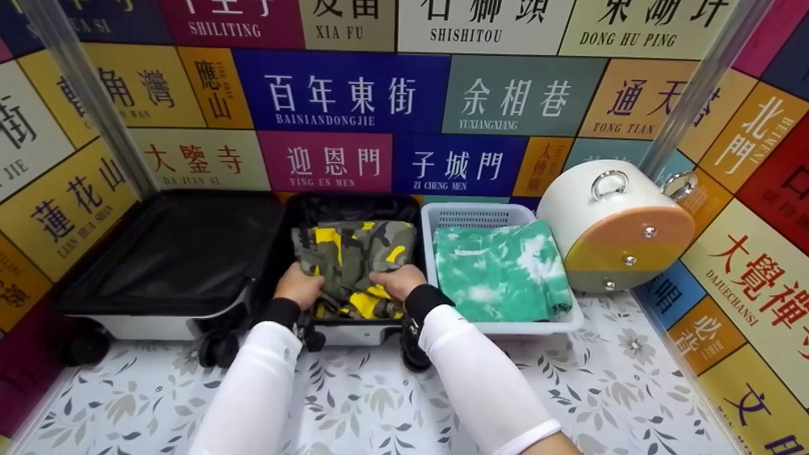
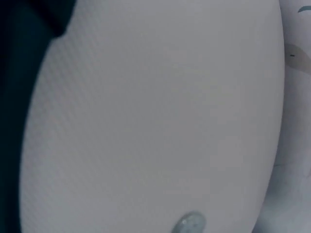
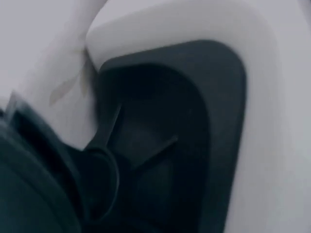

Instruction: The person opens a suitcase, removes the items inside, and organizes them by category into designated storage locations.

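Note:
A folded camouflage garment (image 1: 354,265) in grey, black and yellow lies in the right half of an open suitcase (image 1: 357,333), in the head view. My left hand (image 1: 300,286) holds its left edge, thumb on top of the cloth. At its right edge, my right hand (image 1: 399,281) pinches the fabric, with the fingertips partly hidden. Both wrists lie over the suitcase's front rim. A pale textured surface (image 2: 155,116) fills most of the left wrist view. In the right wrist view, a dark suitcase wheel (image 3: 102,179) sits by the white shell (image 3: 265,145).
The suitcase's other half (image 1: 189,253), black inside, lies to the left. Right of the garment stands a white plastic basket (image 1: 499,328) holding a folded green-and-white tie-dye cloth (image 1: 499,272). Beyond it rests a white drum-shaped box (image 1: 569,208) with metal rings. Patterned walls (image 1: 341,91) enclose the space.

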Demonstrator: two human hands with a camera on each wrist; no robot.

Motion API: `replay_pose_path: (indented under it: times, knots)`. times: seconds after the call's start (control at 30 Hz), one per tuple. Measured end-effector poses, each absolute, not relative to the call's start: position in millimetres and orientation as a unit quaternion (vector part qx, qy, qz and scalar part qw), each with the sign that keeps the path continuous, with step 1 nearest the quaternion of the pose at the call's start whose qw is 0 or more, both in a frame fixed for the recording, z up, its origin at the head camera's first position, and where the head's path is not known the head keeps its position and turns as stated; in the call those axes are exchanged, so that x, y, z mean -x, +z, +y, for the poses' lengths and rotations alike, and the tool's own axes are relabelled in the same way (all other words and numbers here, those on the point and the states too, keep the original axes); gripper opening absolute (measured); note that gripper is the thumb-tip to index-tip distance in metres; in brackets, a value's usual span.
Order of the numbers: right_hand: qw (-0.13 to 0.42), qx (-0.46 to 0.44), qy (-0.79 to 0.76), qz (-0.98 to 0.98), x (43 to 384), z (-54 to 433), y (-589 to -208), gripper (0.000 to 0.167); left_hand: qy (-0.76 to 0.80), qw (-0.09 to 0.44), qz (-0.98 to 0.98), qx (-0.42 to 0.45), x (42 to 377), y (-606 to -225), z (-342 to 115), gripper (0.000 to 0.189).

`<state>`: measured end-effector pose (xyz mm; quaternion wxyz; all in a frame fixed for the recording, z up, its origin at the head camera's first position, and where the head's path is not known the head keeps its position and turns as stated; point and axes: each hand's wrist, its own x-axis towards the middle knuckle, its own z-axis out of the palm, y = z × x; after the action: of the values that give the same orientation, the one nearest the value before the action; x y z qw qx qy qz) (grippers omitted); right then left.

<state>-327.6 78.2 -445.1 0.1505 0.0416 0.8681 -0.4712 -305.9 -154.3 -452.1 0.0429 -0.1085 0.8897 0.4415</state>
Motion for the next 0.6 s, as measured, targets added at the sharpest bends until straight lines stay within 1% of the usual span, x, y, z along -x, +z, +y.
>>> replay_pose_path:
  times: [0.07,0.1,0.13,0.23,0.33,0.5,0.6]
  knots:
    - [0.137,-0.025,-0.434,0.89,328,77,-445,0.049,0.445,0.038,0.888,0.105,307,-452,-155,0.077]
    - [0.128,-0.022,-0.425,0.896,328,77,-445,0.057,0.448,0.037,0.887,0.106,307,-453,-156,0.077]
    - [0.121,-0.021,-0.43,0.894,328,77,-445,0.059,0.452,0.032,0.885,0.105,308,-453,-156,0.077]
    - [0.117,-0.029,-0.487,0.865,326,78,-444,0.052,0.472,0.02,0.874,0.115,308,-454,-156,0.078]
    - [0.103,-0.036,-0.554,0.826,322,80,-442,0.048,0.493,-0.004,0.861,0.124,307,-453,-157,0.079]
    - [0.059,-0.02,-0.587,0.807,317,88,-430,0.048,0.525,-0.036,0.841,0.127,302,-444,-156,0.082]
    - [0.046,-0.013,-0.604,0.796,316,97,-422,0.046,0.541,-0.047,0.832,0.116,300,-438,-152,0.083]
